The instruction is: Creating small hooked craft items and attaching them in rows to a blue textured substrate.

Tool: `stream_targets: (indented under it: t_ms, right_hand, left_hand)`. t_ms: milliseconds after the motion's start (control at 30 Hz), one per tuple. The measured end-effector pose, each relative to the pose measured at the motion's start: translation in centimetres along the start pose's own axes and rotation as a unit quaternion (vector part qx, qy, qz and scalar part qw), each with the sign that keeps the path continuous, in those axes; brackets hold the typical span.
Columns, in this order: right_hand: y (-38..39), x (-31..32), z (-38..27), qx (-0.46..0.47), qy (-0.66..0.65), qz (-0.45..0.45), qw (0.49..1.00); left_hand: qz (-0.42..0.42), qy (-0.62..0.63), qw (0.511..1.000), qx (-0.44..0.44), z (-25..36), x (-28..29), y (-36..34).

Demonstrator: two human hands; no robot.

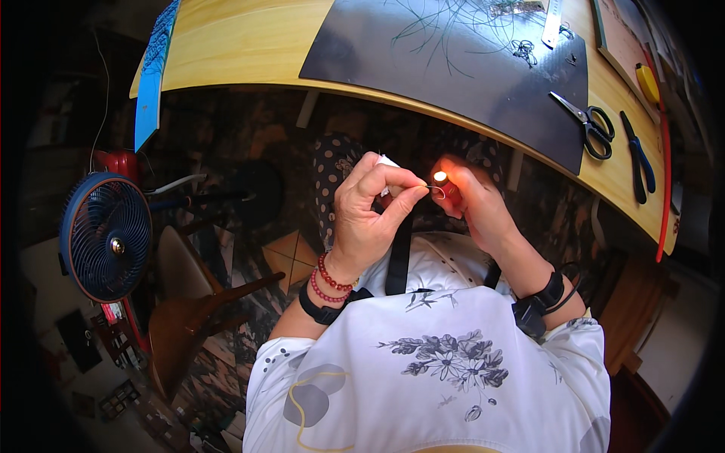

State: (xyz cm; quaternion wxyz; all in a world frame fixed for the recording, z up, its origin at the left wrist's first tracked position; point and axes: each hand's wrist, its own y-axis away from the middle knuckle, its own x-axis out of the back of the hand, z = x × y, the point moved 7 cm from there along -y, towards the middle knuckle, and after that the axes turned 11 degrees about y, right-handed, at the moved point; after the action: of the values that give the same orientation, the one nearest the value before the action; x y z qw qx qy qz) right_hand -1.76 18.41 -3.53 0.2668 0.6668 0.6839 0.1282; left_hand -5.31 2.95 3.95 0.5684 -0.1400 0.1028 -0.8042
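Your left hand [370, 208] is pinched shut on a thin wire [432, 189], thumb and forefinger gripping it, with a small white scrap [388, 161] showing above the knuckles. The wire's curled tip reaches right into a small flame [440, 176]. Your right hand [476, 204] is clenched around a red lighter [451, 190], which glows orange against the fingers. Both hands meet above your lap, on the near side of the table [242, 53] and below its edge.

On the table, far from you, lies a black mat [423, 68] with thin dark wires strewn over it. At the mat's right edge sit black-handled scissors [587, 124], and just right of them dark blue-handled pliers [638, 158]. A yellow and red tool [648, 81] lies farther right, beside a long red strip [664, 181] running along the table's right rim. A blue strip [151, 83] hangs at the table's left end.

Low on the left stands a blue round fan [106, 238]; near it a brown wooden chair [189, 302]. No readable label or package shows.
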Motion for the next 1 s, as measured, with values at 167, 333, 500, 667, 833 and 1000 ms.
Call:
stream_targets:
  t_ms: [167,333,500,667,833,1000]
  right_hand:
    - [-0.3,-0.1,0.1,0.009,0.014,-0.047,0.999]
    - [-0.1,-0.3,0.2,0.008,0.01,-0.034,0.999]
    - [0.1,-0.4,0.2,0.001,0.01,-0.032,0.999]
    - [0.0,-0.4,0.3,0.014,0.012,-0.046,0.999]
    - [0.5,-0.2,-0.2,0.032,0.021,-0.042,0.998]
    - [3.4,0.4,-4.3,0.169,0.097,-0.059,0.979]
  left_hand:
    - [0.0,0.002,1.0,-0.005,0.1,0.0,0.0]
    - [-0.002,-0.009,1.0,-0.006,0.2,0.1,-0.1]
    - [-0.001,-0.002,1.0,-0.009,0.1,0.0,0.1]
    - [-0.003,0.003,1.0,-0.011,0.2,0.0,0.2]
    - [-0.002,0.001,1.0,-0.01,0.2,-0.1,0.1]
    - [0.002,-0.026,0.999,-0.022,0.9,0.3,0.0]
